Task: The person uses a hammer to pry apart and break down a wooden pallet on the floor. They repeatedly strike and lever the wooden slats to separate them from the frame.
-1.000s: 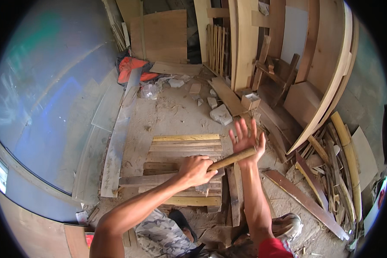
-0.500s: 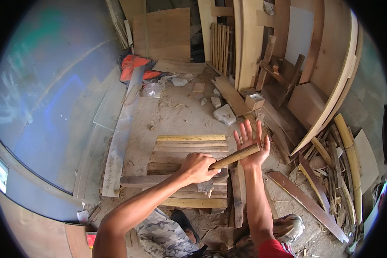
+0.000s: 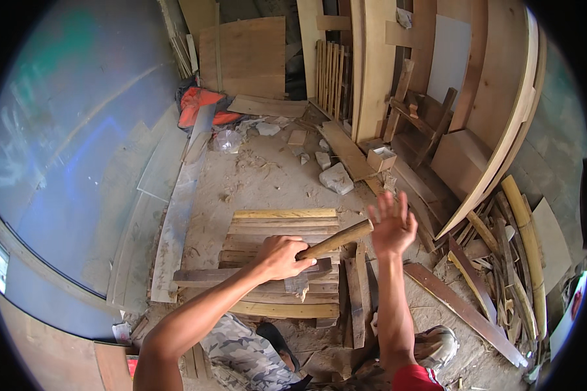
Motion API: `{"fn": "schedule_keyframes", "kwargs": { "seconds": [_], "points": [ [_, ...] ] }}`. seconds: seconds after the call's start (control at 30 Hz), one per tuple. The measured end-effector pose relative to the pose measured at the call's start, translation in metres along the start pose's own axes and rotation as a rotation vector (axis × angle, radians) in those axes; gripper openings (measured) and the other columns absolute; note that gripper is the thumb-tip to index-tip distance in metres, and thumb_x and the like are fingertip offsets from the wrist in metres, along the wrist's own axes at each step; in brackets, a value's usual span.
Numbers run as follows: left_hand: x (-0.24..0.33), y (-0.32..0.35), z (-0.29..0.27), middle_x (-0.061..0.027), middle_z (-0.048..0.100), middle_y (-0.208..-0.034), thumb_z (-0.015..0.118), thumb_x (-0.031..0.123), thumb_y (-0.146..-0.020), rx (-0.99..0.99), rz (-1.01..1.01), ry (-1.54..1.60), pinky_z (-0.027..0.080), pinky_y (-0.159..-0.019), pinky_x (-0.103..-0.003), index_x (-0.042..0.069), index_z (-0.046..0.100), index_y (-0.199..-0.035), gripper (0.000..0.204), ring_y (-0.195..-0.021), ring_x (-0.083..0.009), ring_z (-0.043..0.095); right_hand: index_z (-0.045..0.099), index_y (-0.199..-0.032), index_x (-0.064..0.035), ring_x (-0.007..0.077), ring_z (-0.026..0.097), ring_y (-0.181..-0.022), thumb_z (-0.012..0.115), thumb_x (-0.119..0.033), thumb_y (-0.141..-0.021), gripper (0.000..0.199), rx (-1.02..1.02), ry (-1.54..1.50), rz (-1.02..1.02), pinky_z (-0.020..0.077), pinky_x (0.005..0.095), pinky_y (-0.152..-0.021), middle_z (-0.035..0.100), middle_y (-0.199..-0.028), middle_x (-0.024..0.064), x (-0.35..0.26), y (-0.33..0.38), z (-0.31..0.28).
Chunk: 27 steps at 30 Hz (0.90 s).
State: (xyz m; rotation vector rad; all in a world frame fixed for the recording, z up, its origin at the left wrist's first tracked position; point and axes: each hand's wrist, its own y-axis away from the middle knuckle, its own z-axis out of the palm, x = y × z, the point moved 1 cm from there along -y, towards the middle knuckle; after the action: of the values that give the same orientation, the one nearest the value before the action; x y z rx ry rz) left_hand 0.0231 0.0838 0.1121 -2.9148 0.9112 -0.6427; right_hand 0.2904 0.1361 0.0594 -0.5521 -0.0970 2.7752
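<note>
My left hand (image 3: 282, 256) is wrapped round a short, round wooden stick (image 3: 338, 240), like a tool handle. Its free end points up and to the right; whatever lies behind the fist is hidden. Beyond that end, my right hand (image 3: 394, 229) is raised with its fingers spread, touching nothing. Below the left hand lies a slatted stack of wooden strips (image 3: 284, 229) on the ground. A dark plank (image 3: 202, 277) crosses it under my left forearm, and a short, broken grey piece of wood (image 3: 298, 285) lies beside the plank's right part.
Sheet boards (image 3: 502, 130) lean along the right, above a heap of scrap wood and bamboo (image 3: 518, 260). A long reddish board (image 3: 463, 313) lies by my right foot. Stone chunks (image 3: 336, 178) and a small box (image 3: 381, 158) sit farther off. A grey metal panel (image 3: 78, 163) stands left.
My right hand has moved right, away from the stick's end, leaving a gap. My left hand has shifted a little left with the stick still gripped.
</note>
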Motion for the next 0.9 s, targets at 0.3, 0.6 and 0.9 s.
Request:
{"fn": "schedule_keyframes", "kwargs": {
  "seconds": [0.3, 0.6, 0.9],
  "points": [
    [-0.005, 0.008, 0.0, -0.0075, 0.07, -0.082, 0.076, 0.041, -0.081, 0.056, 0.004, 0.081, 0.052, -0.066, -0.043, 0.007, 0.074, -0.084, 0.035, -0.073, -0.0271, 0.068, 0.045, -0.148, -0.018, 0.0315, 0.041, -0.139, 0.046, -0.047, -0.094, 0.061, -0.291, -0.266, 0.127, 0.0246, 0.0531, -0.118, 0.052, -0.142, 0.0167, 0.04, 0.006, 0.075],
    [0.004, 0.001, -0.007, -0.0148, 0.067, -0.077, 0.077, 0.041, -0.082, -0.051, -0.059, 0.112, 0.049, -0.064, -0.042, 0.003, 0.072, -0.086, 0.039, -0.07, -0.0314, 0.065, 0.056, -0.093, -0.0124, 0.0265, 0.059, -0.081, 0.047, -0.067, -0.093, 0.056, -0.206, 0.072, 0.208, 0.048, 0.0462, -0.082, 0.056, -0.077, 0.0075, 0.051, 0.065, 0.061],
    [0.031, -0.014, 0.004, -0.0159, 0.067, -0.075, 0.076, 0.043, -0.082, -0.087, -0.003, 0.127, 0.049, -0.066, -0.044, 0.001, 0.072, -0.086, 0.042, -0.07, -0.032, 0.066, 0.043, -0.075, -0.0124, 0.0191, 0.04, -0.059, 0.047, -0.054, -0.096, 0.047, -0.019, 0.133, 0.193, 0.0416, 0.0404, -0.064, 0.036, -0.062, 0.0021, 0.014, 0.064, 0.057]
  ]
}}
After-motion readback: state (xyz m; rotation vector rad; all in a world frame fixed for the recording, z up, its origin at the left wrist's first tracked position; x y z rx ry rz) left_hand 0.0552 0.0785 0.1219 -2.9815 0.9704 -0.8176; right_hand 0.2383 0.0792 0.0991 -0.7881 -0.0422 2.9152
